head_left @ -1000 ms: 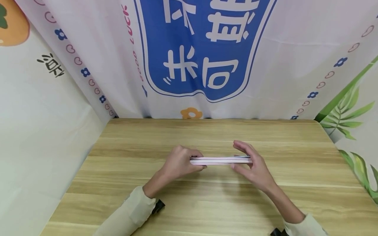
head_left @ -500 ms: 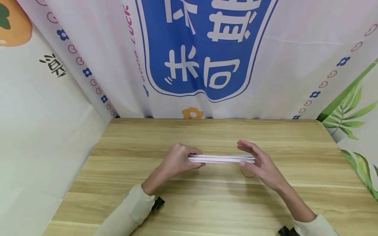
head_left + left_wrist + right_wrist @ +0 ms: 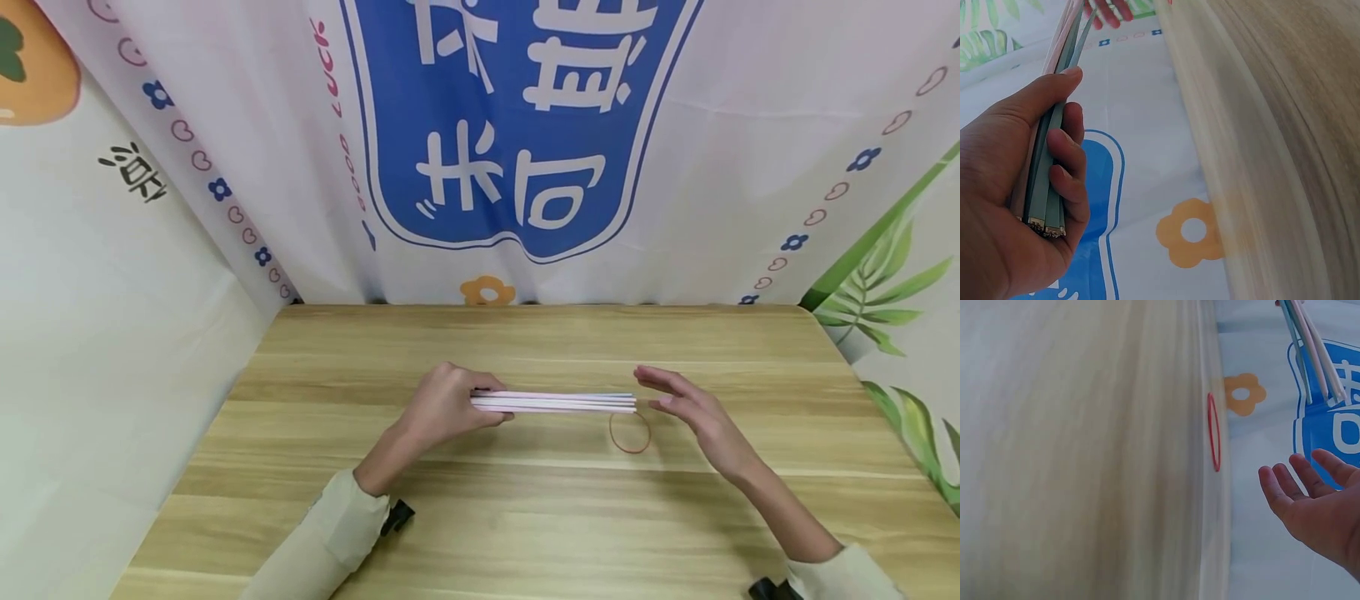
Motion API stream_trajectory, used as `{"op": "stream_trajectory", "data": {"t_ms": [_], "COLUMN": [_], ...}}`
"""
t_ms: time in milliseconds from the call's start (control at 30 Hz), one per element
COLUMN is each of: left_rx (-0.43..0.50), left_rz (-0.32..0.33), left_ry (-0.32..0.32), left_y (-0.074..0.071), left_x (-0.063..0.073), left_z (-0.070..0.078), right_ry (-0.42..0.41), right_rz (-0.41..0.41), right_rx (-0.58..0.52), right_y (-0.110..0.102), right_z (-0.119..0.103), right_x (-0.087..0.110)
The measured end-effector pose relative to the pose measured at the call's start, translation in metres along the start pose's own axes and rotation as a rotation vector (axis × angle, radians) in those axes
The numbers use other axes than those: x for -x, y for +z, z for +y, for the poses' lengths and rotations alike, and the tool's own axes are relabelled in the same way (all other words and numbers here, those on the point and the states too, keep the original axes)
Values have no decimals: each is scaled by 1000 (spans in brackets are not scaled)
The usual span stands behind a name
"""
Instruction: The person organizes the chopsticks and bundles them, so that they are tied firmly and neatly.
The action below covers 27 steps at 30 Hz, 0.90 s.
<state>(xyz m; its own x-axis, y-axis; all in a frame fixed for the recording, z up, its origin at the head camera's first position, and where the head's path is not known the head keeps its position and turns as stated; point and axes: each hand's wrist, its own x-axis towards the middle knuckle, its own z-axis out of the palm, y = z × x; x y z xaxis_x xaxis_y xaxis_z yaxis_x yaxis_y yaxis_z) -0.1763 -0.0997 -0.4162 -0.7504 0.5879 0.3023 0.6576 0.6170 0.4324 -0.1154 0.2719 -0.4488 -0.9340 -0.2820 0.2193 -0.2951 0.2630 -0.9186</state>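
Observation:
My left hand [image 3: 452, 404] grips one end of a bundle of pastel chopsticks [image 3: 558, 402] and holds it level above the table. In the left wrist view, its fingers curl round pink and teal chopsticks [image 3: 1044, 187] with gold-coloured ends near the palm. The free ends of the chopsticks [image 3: 1316, 359] fan slightly apart in the right wrist view. My right hand [image 3: 701, 421] is just right of those ends, apart from them, with its fingers extended and nothing in it. On the table below the free ends lies a thin red rubber band [image 3: 630, 451].
The wood-grain table [image 3: 525, 533] spans the space beneath both hands. Behind its far edge hangs a white printed curtain [image 3: 712, 183] with a blue emblem. Pale printed sheets stand at the left and right. Black wrist mounts sit at both sleeves.
My right hand has drawn away to the right, off the chopsticks' free ends. The rubber band under them has come into full view. My left hand keeps its grip and has shifted slightly left.

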Motion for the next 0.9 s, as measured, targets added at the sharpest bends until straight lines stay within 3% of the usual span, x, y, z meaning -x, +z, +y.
{"op": "stream_trajectory", "data": {"t_ms": [200, 567, 733, 900], "left_rx": [-7, -13, -10, -2], "left_rz": [5, 2, -1, 5], "left_ry": [-15, -36, -38, -30], "left_y": [-2, -6, -7, -7], "left_x": [0, 1, 2, 2], "left_z": [0, 3, 2, 1], "right_ry": [78, 125, 104, 80], "right_rz": [12, -46, -92, -128], "right_rx": [143, 305, 439, 490], "right_y": [-6, -13, -11, -9], "right_z": [10, 34, 40, 40], "right_x": [1, -5, -11, -16]}}
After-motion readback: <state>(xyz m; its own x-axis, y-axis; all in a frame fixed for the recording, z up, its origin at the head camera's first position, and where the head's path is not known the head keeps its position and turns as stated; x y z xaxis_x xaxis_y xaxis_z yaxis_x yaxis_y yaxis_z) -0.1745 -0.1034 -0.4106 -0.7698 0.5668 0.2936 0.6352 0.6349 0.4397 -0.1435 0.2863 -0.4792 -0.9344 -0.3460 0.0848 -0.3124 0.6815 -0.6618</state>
